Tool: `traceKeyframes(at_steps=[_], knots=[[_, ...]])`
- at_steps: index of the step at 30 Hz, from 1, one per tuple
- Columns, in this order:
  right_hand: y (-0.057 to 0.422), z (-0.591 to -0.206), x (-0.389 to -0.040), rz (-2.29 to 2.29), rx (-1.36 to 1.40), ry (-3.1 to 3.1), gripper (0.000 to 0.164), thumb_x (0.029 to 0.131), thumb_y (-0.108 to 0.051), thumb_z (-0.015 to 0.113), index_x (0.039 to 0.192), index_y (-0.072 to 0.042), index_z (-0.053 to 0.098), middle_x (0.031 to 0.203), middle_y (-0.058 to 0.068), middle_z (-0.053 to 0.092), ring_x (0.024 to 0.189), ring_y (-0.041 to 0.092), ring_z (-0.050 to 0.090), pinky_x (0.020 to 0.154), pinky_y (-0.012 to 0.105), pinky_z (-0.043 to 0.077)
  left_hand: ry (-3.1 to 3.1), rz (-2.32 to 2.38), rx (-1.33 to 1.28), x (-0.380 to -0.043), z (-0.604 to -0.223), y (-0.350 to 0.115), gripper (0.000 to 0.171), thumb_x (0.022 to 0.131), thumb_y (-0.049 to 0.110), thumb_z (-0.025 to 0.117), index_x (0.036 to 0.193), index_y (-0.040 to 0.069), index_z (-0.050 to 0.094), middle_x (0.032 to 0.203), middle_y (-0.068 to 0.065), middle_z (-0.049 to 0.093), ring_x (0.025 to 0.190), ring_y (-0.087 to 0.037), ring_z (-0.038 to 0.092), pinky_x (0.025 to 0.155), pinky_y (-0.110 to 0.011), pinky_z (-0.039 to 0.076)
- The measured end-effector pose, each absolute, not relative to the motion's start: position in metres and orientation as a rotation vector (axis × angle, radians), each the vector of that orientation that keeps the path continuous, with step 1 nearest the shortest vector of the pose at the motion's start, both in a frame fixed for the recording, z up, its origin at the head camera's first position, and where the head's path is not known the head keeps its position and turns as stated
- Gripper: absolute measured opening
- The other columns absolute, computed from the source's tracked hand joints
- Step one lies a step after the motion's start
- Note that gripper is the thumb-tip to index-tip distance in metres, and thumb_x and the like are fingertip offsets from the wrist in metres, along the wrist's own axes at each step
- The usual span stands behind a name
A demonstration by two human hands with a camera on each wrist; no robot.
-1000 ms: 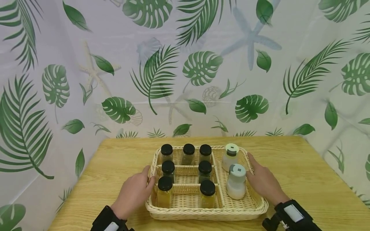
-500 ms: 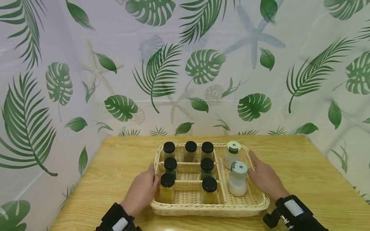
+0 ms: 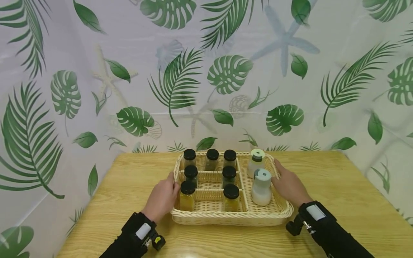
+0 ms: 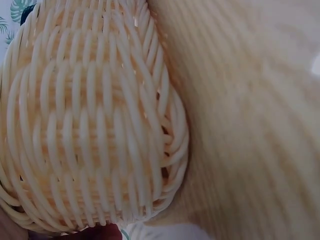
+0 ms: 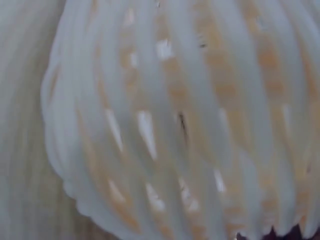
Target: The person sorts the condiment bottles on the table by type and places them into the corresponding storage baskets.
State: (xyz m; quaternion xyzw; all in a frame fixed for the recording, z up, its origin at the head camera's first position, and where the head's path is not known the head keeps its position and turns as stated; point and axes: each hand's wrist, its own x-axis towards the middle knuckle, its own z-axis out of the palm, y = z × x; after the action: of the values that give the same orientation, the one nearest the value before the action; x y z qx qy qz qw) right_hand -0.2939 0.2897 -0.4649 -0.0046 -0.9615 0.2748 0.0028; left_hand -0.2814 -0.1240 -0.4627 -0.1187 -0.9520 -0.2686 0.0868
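Note:
A cream woven basket [image 3: 232, 217] with inner dividers stands on the table between the two hands. My left hand [image 3: 162, 196] grips its left rim, thumb over the edge. On the opposite side my right hand [image 3: 290, 184] holds the right rim, fingers along the outer wall. Several square glass jars with black lids fill the left compartments; a front jar [image 3: 187, 200] has yellow contents. Two white-bodied shaker bottles share the right compartment: one with a pale blue cap [image 3: 261, 190], one with a pale yellow cap [image 3: 256, 166]. In both wrist views the weave [image 4: 90, 125] fills much of the picture.
The wooden table [image 3: 129, 175] extends to both sides of the basket and in front of it. Behind it hangs a white sheet [image 3: 193, 132] printed with green leaves. Dark wrist straps with small cameras sit on both forearms.
Both hands and the basket have moved away from the person, toward the back of the table. The jars and bottles have travelled along inside it. The head view has shifted slightly.

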Motion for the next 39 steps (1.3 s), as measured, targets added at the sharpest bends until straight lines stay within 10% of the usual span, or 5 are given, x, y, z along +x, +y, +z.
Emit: traceKeyframes(at_steps=[6,10,20,27,39], knots=[[0.289,-0.466,-0.312,0.857,-0.027,-3.022,0.074,0.101,-0.024,0.045,0.162,-0.005,0.007,0.101,0.022,0.065,0.073,0.026,0.061,0.062,0.037,0.044,-2.862,-0.826,-0.344,-0.295,-0.462,-0.124,0.030,0.106,0.016,0.044,0.126,-0.006,0.051,0.062,-0.002,0.044,0.048,-0.013,0.044,0.046,-0.027,0.033],[0.295,-0.467,-0.316,0.875,-0.042,-3.013,0.074,0.100,-0.025,0.044,0.162,-0.005,0.008,0.147,0.035,0.044,0.103,0.037,0.060,0.067,0.039,0.044,-2.871,-0.807,-0.357,-0.305,-0.462,-0.118,0.027,0.106,0.016,0.045,0.122,-0.005,0.052,0.064,-0.002,0.046,0.051,-0.014,0.046,0.050,-0.028,0.036],[0.311,-0.471,-0.333,0.935,0.039,-2.972,0.072,0.102,-0.026,0.045,0.162,-0.006,0.010,0.145,0.036,0.045,0.053,0.019,0.044,0.052,0.032,0.035,-2.877,-0.767,-0.352,-0.324,-0.462,-0.108,0.027,0.106,0.016,0.047,0.121,-0.005,0.052,0.067,-0.003,0.051,0.057,-0.017,0.051,0.057,-0.032,0.042],[0.315,-0.474,-0.340,0.960,0.053,-2.969,0.072,0.103,-0.026,0.047,0.162,-0.007,0.011,0.147,0.037,0.042,0.050,0.017,0.040,0.052,0.033,0.035,-2.898,-0.773,-0.336,-0.330,-0.460,-0.103,0.028,0.105,0.014,0.049,0.123,-0.007,0.052,0.068,-0.004,0.051,0.056,-0.016,0.050,0.055,-0.030,0.040],[0.319,-0.470,-0.340,0.869,0.045,-2.991,0.073,0.103,-0.029,0.047,0.161,-0.001,0.013,0.155,0.036,0.029,0.117,0.048,0.055,0.076,0.045,0.040,-2.885,-0.746,-0.381,-0.342,-0.463,-0.098,0.015,0.105,0.016,0.048,0.105,0.002,0.054,0.068,-0.003,0.053,0.056,-0.017,0.052,0.056,-0.032,0.041]])
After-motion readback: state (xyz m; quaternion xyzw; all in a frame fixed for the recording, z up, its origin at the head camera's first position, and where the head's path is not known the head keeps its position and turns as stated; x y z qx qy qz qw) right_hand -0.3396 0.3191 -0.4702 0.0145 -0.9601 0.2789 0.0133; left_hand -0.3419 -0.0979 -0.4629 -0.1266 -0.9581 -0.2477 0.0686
